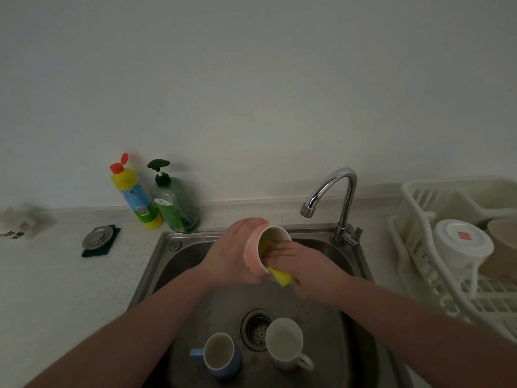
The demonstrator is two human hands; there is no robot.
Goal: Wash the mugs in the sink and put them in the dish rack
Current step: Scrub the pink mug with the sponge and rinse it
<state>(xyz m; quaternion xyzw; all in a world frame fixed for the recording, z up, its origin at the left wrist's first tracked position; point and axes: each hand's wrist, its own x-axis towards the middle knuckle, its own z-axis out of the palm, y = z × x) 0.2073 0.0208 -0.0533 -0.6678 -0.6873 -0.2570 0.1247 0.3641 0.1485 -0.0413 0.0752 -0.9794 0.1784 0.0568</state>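
Two hands: left hand (pixel 232 254) grips pink mug (pixel 256 252) above sink (pixel 156 264) — right hand (pixel 302 268) fingers press yellow sponge (pixel 279 277) inside it.
Sink: blue mug (pixel 222 357), white mug (pixel 285 344) upright.
Dish rack (pixel 419 247): upturned white bowl (pixel 461 245).

Both forearms reach forward; left hand (pixel 235 253) curled in a grip, right hand (pixel 305 267) fingers bunched.
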